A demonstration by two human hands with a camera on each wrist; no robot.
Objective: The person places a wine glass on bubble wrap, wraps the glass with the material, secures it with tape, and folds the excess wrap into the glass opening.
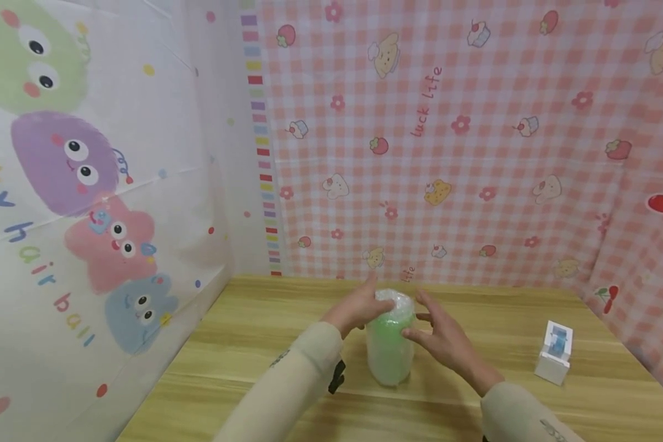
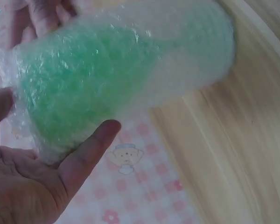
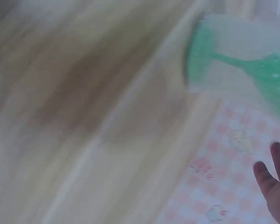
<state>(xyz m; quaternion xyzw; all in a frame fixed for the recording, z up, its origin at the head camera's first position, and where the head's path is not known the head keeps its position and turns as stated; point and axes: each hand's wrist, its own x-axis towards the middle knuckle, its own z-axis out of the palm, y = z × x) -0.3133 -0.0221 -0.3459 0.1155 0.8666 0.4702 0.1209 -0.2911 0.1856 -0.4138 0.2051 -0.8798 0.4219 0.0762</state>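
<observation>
A green goblet point(image 3: 263, 70) stands upright on the table inside a sleeve of bubble wrap point(image 1: 389, 362); its stem and foot show through in the right wrist view. My left hand point(image 1: 359, 310) holds the top end of the bundle, thumb over the upper edge of the wrap and a finger along the side, as the left wrist view point(image 2: 32, 186) shows. On the other side, my right hand point(image 1: 439, 334) is beside the upper part with its fingers spread. Its thumb reaches the wrap, though firm contact is hard to tell. In the right wrist view, two of its fingers point(image 3: 266, 175) point up, apart from the wrap.
To the right on the wood-grain table point(image 1: 243, 344) stands a small white tape dispenser point(image 1: 554, 353) with a blue roll. A pink checked cloth point(image 1: 420, 159) hangs behind the table, and a white cartoon-print sheet point(image 1: 188, 153) hangs on the left.
</observation>
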